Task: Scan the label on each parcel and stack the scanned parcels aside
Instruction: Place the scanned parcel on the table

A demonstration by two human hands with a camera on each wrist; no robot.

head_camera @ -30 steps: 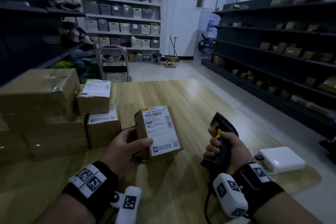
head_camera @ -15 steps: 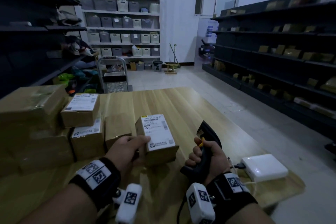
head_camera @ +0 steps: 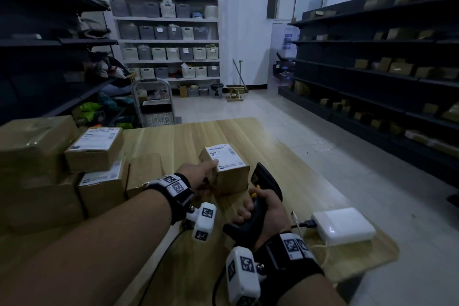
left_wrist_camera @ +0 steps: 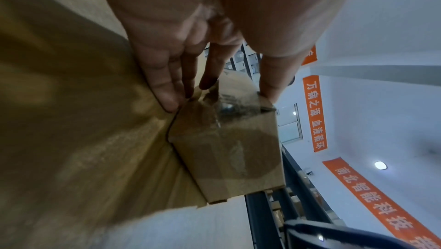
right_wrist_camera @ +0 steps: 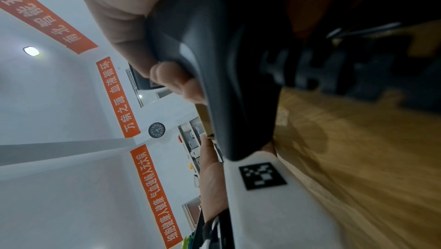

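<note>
A small cardboard parcel [head_camera: 231, 181] with a white label on top sits low on the wooden table [head_camera: 173, 141], centre of the head view. My left hand [head_camera: 211, 171] holds its near left end, thumb on the label edge and fingers against the side. In the left wrist view the fingers [left_wrist_camera: 167, 90] reach the parcel [left_wrist_camera: 229, 149] at its taped end, where it meets the table. My right hand [head_camera: 250, 206] grips a black barcode scanner [head_camera: 264, 181] just right of the parcel, head pointing forward. The right wrist view shows the scanner [right_wrist_camera: 226, 64] handle filling the frame.
Several labelled parcels [head_camera: 95, 149] are stacked at the table's left, next to bigger taped boxes [head_camera: 32, 146]. A white box [head_camera: 344, 225] with a cable plugged in lies at the table's right edge. Dark shelving lines both sides, and a trolley [head_camera: 155, 104] stands beyond the table.
The parcel was held up and tilted toward me; it has gone down and forward to the table, label facing up. The scanner has dropped lower and moved in closer to the parcel.
</note>
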